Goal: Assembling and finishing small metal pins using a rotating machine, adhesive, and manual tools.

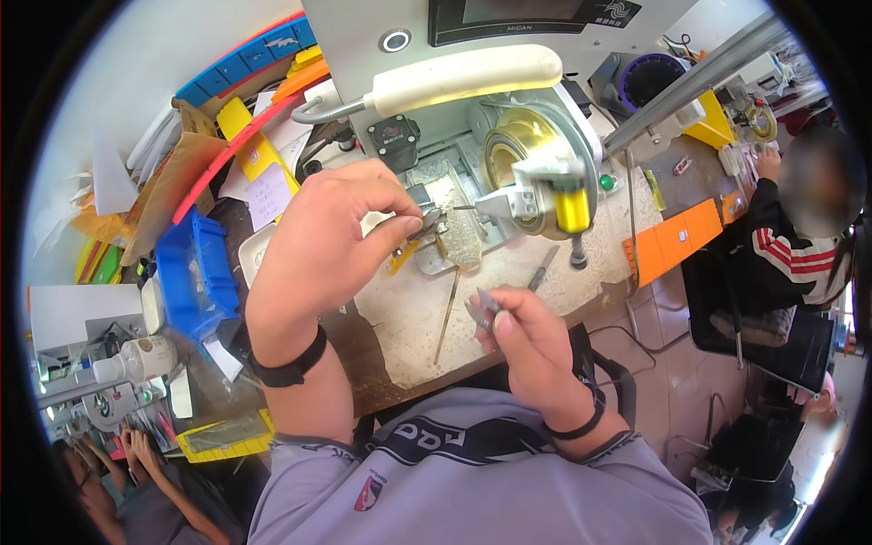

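My left hand (350,227) reaches over the bench to a grey machine, thumb and forefinger closed on a small metal part (431,221) at its fixture. A thin pointed tip (465,208) on the machine faces that part from the right. Beneath lies a pale, crumpled sheet (461,245). Nearer my body, my right hand (531,350) is closed around a small grey metal tool (484,309) with two flat, tapered ends; its exact kind is unclear. A thin brown stick (446,316) and a dark-handled knife-like tool (543,269) lie on the worktop between and beyond my hands.
A white lamp (468,80) arches over the machine's round golden disc (522,154). Blue bins (193,272) stand left, an orange tray (674,238) right. A metal post (699,77) slants at upper right. Other people sit at both sides, one in a black sleeve (758,213).
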A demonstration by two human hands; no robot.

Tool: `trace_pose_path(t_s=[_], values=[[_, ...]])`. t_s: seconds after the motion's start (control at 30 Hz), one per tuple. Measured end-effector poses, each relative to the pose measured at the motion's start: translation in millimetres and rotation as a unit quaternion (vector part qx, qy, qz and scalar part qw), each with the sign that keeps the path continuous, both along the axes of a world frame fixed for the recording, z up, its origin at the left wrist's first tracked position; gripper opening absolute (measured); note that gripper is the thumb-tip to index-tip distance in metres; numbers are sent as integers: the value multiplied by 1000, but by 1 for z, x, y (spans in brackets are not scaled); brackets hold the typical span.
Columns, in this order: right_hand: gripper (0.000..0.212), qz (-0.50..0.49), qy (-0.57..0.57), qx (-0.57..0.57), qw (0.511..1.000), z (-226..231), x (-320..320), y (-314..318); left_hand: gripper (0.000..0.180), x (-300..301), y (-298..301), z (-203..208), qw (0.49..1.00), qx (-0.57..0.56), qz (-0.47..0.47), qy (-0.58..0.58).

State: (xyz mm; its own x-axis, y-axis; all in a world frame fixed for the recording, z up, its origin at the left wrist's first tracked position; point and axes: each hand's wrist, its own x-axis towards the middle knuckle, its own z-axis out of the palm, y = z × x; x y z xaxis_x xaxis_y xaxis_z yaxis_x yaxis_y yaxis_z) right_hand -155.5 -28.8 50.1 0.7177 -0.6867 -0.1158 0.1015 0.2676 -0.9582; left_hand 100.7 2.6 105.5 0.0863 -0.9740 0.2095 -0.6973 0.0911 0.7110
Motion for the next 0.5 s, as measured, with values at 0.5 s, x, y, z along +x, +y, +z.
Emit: trace_pose_path(t_s=[0.5], values=[[36,-141,121,-427,885,-15,44,-29,9,-11,-11,-4,971,32,9,236]])
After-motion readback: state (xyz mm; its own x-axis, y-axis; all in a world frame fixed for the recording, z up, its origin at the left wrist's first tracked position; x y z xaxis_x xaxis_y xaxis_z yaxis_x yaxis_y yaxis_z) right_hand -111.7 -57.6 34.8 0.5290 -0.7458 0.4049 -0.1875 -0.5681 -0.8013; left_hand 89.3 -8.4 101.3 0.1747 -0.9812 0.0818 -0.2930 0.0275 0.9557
